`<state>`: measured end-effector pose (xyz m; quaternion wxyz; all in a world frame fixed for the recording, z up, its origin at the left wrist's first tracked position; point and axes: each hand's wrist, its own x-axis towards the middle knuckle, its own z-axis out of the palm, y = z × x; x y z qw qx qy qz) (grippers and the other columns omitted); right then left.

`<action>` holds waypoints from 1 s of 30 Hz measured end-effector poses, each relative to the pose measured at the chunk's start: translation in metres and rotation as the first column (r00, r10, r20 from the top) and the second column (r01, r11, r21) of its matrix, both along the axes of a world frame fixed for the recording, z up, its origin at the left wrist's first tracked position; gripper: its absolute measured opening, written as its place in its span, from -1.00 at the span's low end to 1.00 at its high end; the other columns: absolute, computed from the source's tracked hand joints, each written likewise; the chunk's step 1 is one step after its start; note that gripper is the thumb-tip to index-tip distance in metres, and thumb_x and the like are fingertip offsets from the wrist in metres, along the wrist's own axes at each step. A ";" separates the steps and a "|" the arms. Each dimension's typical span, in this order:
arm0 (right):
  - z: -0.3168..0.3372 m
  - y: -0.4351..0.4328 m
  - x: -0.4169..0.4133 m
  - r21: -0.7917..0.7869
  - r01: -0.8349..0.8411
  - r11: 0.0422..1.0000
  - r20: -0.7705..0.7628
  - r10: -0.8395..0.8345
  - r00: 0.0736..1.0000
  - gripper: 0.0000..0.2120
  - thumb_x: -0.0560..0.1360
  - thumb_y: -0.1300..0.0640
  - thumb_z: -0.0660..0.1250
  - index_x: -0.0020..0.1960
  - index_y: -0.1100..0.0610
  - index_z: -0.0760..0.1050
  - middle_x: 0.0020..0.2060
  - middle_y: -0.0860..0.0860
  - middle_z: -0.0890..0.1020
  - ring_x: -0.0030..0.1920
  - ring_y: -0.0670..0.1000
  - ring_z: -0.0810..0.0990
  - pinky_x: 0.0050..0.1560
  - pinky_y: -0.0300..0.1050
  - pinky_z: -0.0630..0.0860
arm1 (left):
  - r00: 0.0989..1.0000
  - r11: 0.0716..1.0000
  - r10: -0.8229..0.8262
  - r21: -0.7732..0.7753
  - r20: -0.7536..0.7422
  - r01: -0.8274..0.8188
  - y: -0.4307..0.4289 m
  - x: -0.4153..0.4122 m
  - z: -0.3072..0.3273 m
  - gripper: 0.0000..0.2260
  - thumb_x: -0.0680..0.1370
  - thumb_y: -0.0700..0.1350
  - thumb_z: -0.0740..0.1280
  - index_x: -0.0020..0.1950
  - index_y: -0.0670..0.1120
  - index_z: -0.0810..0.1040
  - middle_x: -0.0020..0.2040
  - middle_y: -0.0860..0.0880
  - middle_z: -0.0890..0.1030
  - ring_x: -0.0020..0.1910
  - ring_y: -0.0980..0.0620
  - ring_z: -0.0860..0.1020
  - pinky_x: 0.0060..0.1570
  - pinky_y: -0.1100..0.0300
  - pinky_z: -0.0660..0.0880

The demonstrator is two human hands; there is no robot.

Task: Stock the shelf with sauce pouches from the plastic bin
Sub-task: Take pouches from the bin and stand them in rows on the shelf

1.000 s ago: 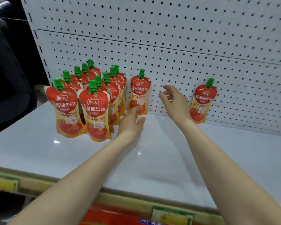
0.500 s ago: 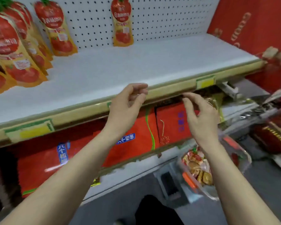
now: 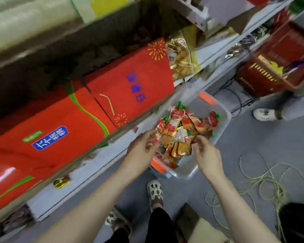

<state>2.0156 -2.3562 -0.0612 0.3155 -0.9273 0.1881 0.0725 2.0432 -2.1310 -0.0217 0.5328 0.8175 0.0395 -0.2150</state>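
Left grip (image 3: 144, 146): fingers loosely spread and blurred, at the pile's near-left edge. It seems to hold nothing.
Right grip (image 3: 206, 153): fingers curled onto the pile's near edge. It is too blurred to tell whether it pinches a pouch.
Sauce pouches (image 3: 178, 128): heaped in the plastic bin (image 3: 225, 120) on the floor, just ahead of and between both grips.
Long axis: jumbled, but the topmost pouches run away from the grips, green caps at the far end.
Nearer grip: roughly equal.
Edges: the bin's near wall lies under the wrists. The red boxes (image 3: 112, 88) sit close beside the left grip.
Open room: probably straight up from the pile.
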 end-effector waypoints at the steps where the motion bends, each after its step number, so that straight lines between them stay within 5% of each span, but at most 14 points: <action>1: -0.017 -0.013 0.018 -0.020 -0.015 1.000 -0.023 0.014 1.000 -0.75 0.58 0.20 0.26 0.24 0.18 0.51 0.06 0.17 0.66 0.06 0.28 0.60 -0.08 0.00 0.46 | 0.999 0.999 -0.009 0.034 -0.032 0.011 -0.014 0.008 -0.020 -0.67 0.59 -0.11 0.30 0.36 0.01 0.44 0.29 0.01 0.53 0.26 0.07 0.50 0.27 0.03 0.45; 9: -0.156 -0.069 0.157 -0.181 -0.221 0.958 -0.312 0.157 0.937 -0.70 0.59 0.19 0.19 0.28 0.27 0.44 0.14 0.29 0.60 0.15 0.31 0.59 0.12 0.10 0.48 | 0.962 0.883 -0.273 0.401 0.023 0.242 -0.089 0.084 -0.157 -0.50 0.57 -0.14 0.28 0.51 -0.06 0.26 0.44 -0.11 0.38 0.38 -0.14 0.38 0.31 -0.01 0.36; 13: -0.207 -0.077 0.177 -0.159 -0.200 0.967 -0.511 0.093 0.855 -0.35 0.55 -0.04 0.25 0.54 0.13 0.12 0.41 0.23 0.36 0.39 0.30 0.39 0.39 0.22 0.33 | 0.926 0.810 -0.377 0.486 0.002 0.328 -0.116 0.113 -0.212 -0.44 0.60 -0.11 0.26 0.55 -0.10 0.15 0.53 -0.12 0.23 0.47 -0.14 0.25 0.43 0.01 0.25; 18: -0.203 -0.079 0.170 -0.192 -0.176 0.966 -0.369 0.095 0.924 -0.35 0.48 -0.16 0.31 0.48 0.04 0.22 0.27 0.22 0.49 0.29 0.32 0.44 0.27 0.29 0.40 | 0.922 0.728 -0.376 0.585 -0.097 0.358 -0.141 0.123 -0.251 -0.31 0.60 -0.07 0.27 0.58 -0.05 -0.10 0.60 -0.10 -0.03 0.55 -0.19 0.04 0.48 -0.12 0.14; 23: -0.180 -0.059 0.136 -0.153 -0.189 0.970 -0.321 0.132 0.938 -0.35 0.47 -0.26 0.33 0.43 0.05 0.29 0.31 0.23 0.39 0.32 0.34 0.37 0.29 0.24 0.37 | 0.954 0.749 -0.298 0.613 -0.028 0.251 -0.144 0.113 -0.247 -0.18 0.53 -0.15 0.36 0.58 0.01 -0.16 0.54 -0.13 0.12 0.49 -0.22 0.17 0.42 -0.13 0.25; 27: -0.187 -0.054 0.129 -0.011 -0.043 0.999 -0.254 0.039 0.966 -0.57 0.57 -0.06 0.30 0.38 0.07 0.36 0.31 0.24 0.37 0.15 0.36 0.52 0.13 0.17 0.51 | 0.946 0.749 -0.255 0.578 -0.202 0.325 -0.124 0.094 -0.232 -0.01 0.45 -0.01 0.47 0.55 0.06 -0.27 0.56 -0.14 0.04 0.52 -0.25 0.07 0.45 -0.18 0.18; 30: -0.188 -0.050 0.132 0.030 -0.011 0.999 -0.244 0.018 0.970 -0.31 0.52 0.03 0.41 0.53 0.04 0.15 0.41 0.24 0.25 0.15 0.35 0.53 0.10 0.14 0.51 | 0.920 0.689 -0.263 0.611 -0.290 0.390 -0.116 0.072 -0.231 0.06 0.39 0.16 0.47 0.54 0.06 -0.29 0.52 -0.15 0.10 0.48 -0.25 0.12 0.39 -0.23 0.23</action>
